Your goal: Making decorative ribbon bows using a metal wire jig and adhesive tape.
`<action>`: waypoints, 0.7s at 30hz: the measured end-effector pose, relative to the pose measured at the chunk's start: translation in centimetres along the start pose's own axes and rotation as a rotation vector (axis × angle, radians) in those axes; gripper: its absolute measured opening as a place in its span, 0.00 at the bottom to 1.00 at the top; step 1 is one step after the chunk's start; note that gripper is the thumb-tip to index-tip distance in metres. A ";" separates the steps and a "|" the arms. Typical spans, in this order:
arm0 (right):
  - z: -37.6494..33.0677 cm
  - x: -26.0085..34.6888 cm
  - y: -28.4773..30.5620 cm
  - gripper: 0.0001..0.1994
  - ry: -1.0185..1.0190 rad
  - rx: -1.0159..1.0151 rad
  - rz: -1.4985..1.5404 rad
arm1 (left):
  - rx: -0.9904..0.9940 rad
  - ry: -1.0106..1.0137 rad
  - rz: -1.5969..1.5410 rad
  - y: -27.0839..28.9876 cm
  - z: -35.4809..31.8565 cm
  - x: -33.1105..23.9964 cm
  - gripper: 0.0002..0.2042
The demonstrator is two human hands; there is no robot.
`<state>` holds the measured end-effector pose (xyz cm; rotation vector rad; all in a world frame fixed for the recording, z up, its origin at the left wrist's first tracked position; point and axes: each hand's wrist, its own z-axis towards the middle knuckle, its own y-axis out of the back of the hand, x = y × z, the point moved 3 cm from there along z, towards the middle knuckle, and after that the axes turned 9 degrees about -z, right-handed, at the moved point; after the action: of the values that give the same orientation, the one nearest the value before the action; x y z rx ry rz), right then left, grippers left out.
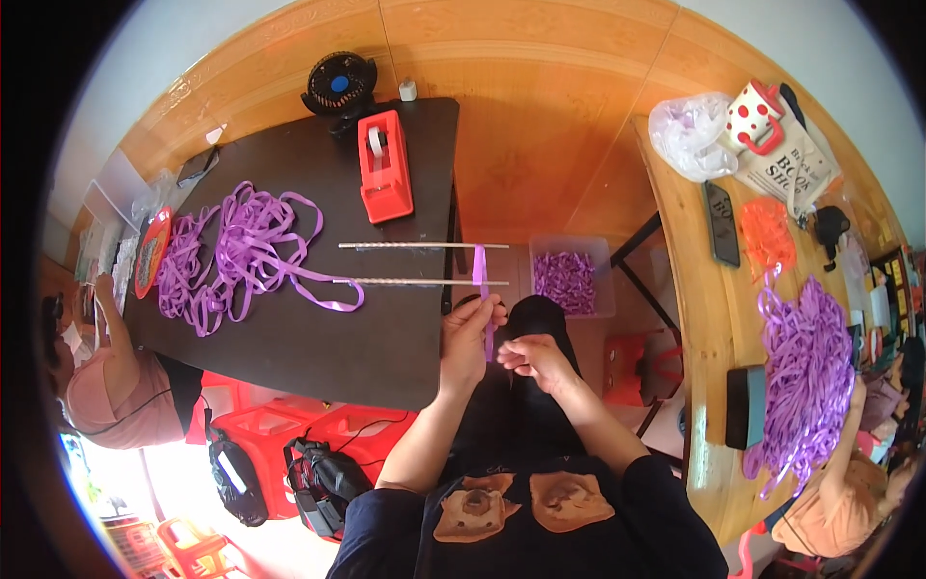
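Observation:
Two thin, pale rods, the far rod (pixel 405 245) and the near rod (pixel 415 282), lie side by side and jut past the table's right edge. A strip of purple ribbon (pixel 479 265) runs across both near their right ends, its tail hanging toward me. My left hand (pixel 467 340) pinches this ribbon just below the near rod. To its right, my right hand (pixel 540 363) has loosely bent fingers, slightly apart, beside the ribbon's tail; I see nothing held in it. A loose heap of purple ribbon (pixel 256 241) lies on the dark table (pixel 386 338).
A red tape dispenser (pixel 386 169) and black fan (pixel 340 85) stand at the table's back. Beyond my knees is a clear bin (pixel 600 307) of small purple pieces. The right-hand wooden table (pixel 709 386) bears a phone (pixel 721 224) and purple ribbon bundle (pixel 805 376). Other people sit at both sides.

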<state>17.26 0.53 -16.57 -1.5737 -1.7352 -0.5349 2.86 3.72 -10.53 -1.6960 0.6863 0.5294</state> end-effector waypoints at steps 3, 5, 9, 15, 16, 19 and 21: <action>-1.2 -1.8 1.4 0.08 0.495 -0.227 -0.194 | 0.013 0.047 0.004 -0.1 -1.4 0.3 0.09; -2.8 -1.0 0.0 0.09 0.500 -0.153 -0.086 | 0.020 0.050 -0.007 0.0 -2.0 0.2 0.09; -4.5 0.9 -2.2 0.12 0.545 0.024 0.015 | 0.030 0.062 -0.006 0.1 -2.5 0.1 0.09; -4.9 1.4 -2.9 0.11 0.547 0.102 0.049 | 0.044 0.126 -0.025 0.1 -2.6 0.1 0.09; -5.1 1.6 -3.0 0.10 0.551 0.098 0.026 | 0.054 0.137 -0.047 0.0 -2.7 0.1 0.09; -5.7 1.9 -3.6 0.08 0.498 0.125 0.076 | 0.052 0.142 -0.063 0.3 -2.9 -0.2 0.09; -5.5 1.7 -3.6 0.06 0.442 0.154 0.148 | 0.059 0.153 -0.087 0.2 -3.0 -0.2 0.09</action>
<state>15.04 -2.90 -11.10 -1.3410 -1.2860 -0.6064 2.52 0.79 -9.88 -1.7147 0.7270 0.3174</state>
